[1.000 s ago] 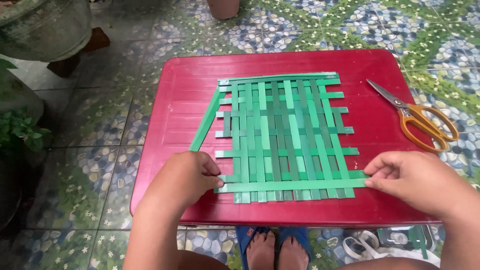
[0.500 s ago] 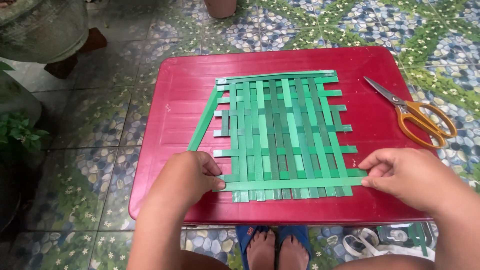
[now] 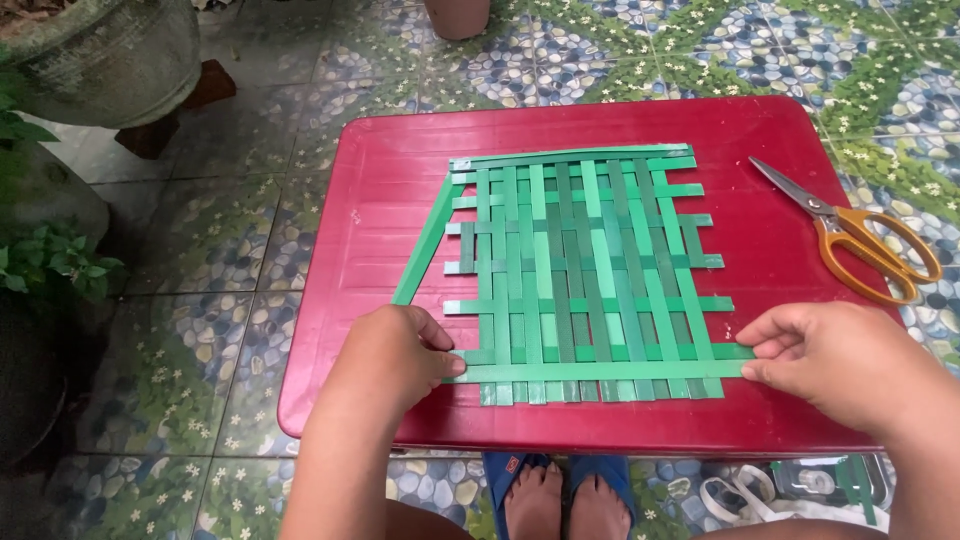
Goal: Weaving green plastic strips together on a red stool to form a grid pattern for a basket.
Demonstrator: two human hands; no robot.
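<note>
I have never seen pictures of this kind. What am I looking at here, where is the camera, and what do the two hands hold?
There is no machine here. The camera sits on a person's head and looks down, so you see that person's own two bare hands from above. Below is a red table standing on a patterned tile floor. On the table lies a flat mat of woven green strips. The left hand and the right hand each pinch one end of the nearest horizontal strip, which runs across the lower edge of the weave. One loose strip leans slanted at the mat's left side. Scissors with orange handles lie on the table's right part, untouched. The person's feet in blue sandals show under the table.
</note>
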